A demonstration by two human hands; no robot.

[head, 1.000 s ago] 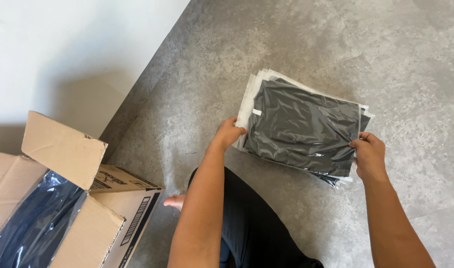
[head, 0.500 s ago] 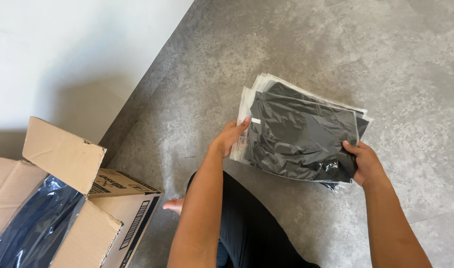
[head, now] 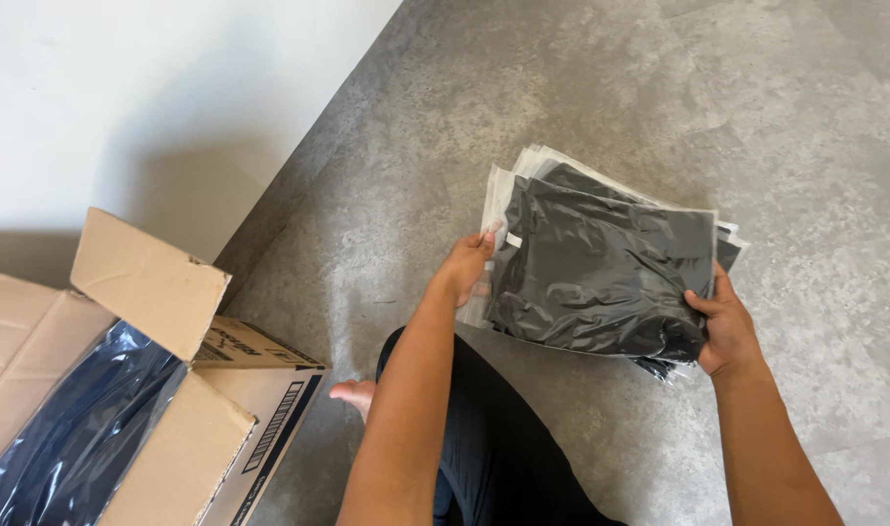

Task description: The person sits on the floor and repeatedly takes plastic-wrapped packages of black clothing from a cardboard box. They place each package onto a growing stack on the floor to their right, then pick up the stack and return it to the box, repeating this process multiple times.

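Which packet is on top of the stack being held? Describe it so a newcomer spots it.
Start at the grey floor, right of the open cardboard box. Above it, the left hand and right hand grip a stack of bagged dark garments. The top packet is the only one showing its whole glossy black face; the rest show only edges.

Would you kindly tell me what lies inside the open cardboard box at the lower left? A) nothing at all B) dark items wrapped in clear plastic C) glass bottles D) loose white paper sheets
B: the open brown cardboard box holds dark goods under shiny clear plastic wrap.
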